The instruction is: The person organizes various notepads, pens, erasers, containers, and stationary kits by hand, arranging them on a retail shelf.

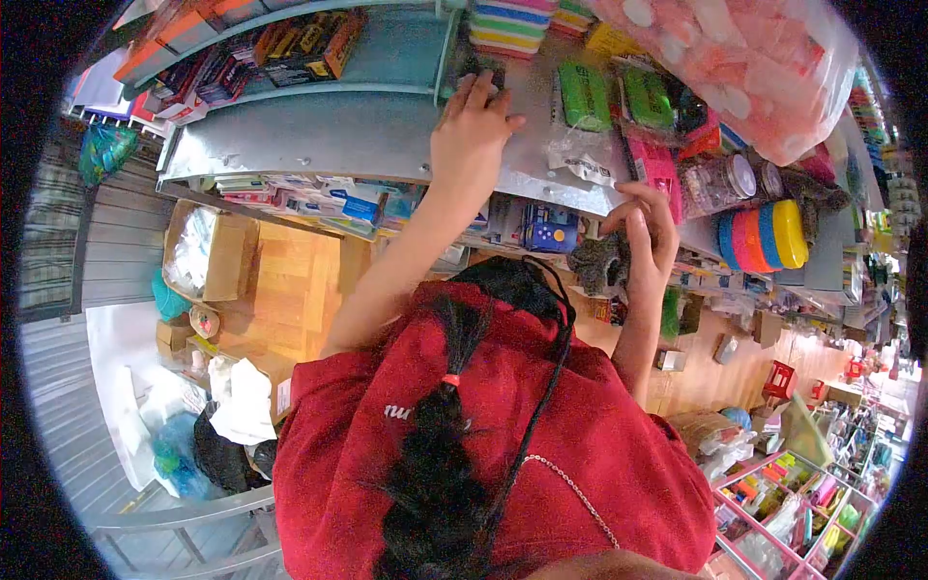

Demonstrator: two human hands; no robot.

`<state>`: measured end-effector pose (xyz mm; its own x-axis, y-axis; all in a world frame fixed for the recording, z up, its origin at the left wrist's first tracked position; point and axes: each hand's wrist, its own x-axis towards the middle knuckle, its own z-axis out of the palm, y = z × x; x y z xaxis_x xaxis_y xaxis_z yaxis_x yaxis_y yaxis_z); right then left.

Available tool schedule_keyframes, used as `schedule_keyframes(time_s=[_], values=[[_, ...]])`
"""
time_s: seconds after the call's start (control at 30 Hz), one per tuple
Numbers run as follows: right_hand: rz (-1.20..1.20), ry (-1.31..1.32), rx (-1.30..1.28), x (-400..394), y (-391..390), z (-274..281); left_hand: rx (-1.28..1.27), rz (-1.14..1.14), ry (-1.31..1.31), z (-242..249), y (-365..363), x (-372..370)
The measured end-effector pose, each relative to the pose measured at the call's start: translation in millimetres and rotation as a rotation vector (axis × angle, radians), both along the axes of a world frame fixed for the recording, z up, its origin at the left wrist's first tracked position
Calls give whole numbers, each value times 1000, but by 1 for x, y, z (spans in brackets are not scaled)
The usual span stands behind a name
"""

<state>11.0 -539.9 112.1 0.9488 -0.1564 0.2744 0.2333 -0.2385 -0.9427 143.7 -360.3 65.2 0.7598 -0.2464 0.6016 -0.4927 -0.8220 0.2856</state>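
My left hand point(474, 130) reaches over the grey metal shelf point(377, 145), its fingers somewhat apart against a small dark item point(491, 72) that is partly hidden. At the shelf's front edge, my right hand point(650, 232) is bent with its fingers curved and apart, close to a clear plastic wrapper point(580, 159) and a pink box point(654, 174); nothing shows in it. Between and beyond the hands lie a green package point(584, 97) and a second green package point(648, 99).
Stacked colourful trays point(507, 27) stand at the back. Right are a pink-and-white bag point(744, 68), clear jars point(720, 182) and coloured rolls point(764, 237). Goods fill the lower shelf. An open cardboard box point(237, 261) stands left; a divided bin point(793, 503) is lower right.
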Motion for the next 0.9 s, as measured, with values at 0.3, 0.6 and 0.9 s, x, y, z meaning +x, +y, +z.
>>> schedule_keyframes(time_s=[0.3, 0.6, 0.9], values=[[30, -2, 51, 2, 12, 3, 61, 18, 105, 5, -5, 23], [-151, -85, 310, 11, 31, -6, -267, -521, 54, 42, 19, -25], [-82, -13, -21, 34, 77, -6, -547, -432, 269, 33, 69, -87]])
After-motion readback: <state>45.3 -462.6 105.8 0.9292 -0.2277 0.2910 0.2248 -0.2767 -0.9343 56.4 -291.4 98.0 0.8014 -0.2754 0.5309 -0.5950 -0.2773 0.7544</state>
